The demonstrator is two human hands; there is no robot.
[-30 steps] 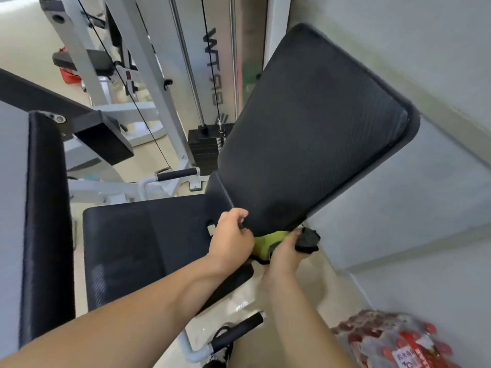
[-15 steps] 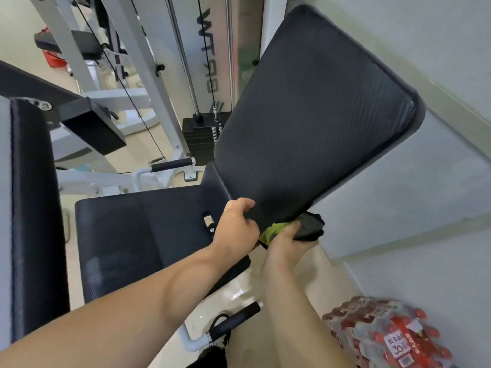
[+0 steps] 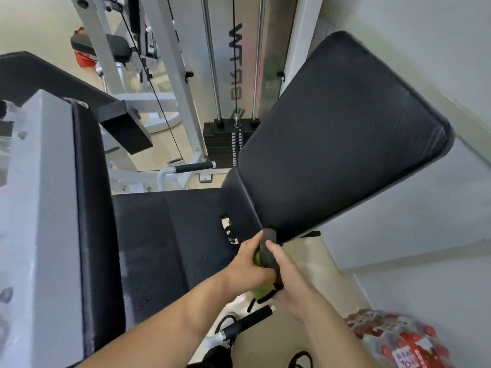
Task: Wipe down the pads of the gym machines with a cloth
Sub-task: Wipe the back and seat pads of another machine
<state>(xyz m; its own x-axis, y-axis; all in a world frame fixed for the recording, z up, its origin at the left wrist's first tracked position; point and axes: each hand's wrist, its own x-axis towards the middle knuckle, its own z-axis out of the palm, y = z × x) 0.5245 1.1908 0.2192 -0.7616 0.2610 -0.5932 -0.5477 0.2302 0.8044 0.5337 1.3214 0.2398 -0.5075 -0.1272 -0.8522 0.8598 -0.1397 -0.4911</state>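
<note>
Both hands, left hand (image 3: 248, 266) and right hand (image 3: 293, 282), had fingers closed around the cloth (image 3: 264, 257) at the lower corner of the back pad (image 3: 337, 144).

We see the back pad (image 3: 342, 144) in black with a fine diagonal weave texture; seat pad (image 3: 170, 240) below it same black, faint speckles. Cloth (image 3: 265, 254) at the back pad's lower corner is dark grey/black over lime green. Frame (image 3: 170, 49) left of the back pad is white-grey, weight stack (image 3: 220, 144) black. Bottle pack (image 3: 398, 338) below-right of the back pad: red caps, red-and-white label.
</note>
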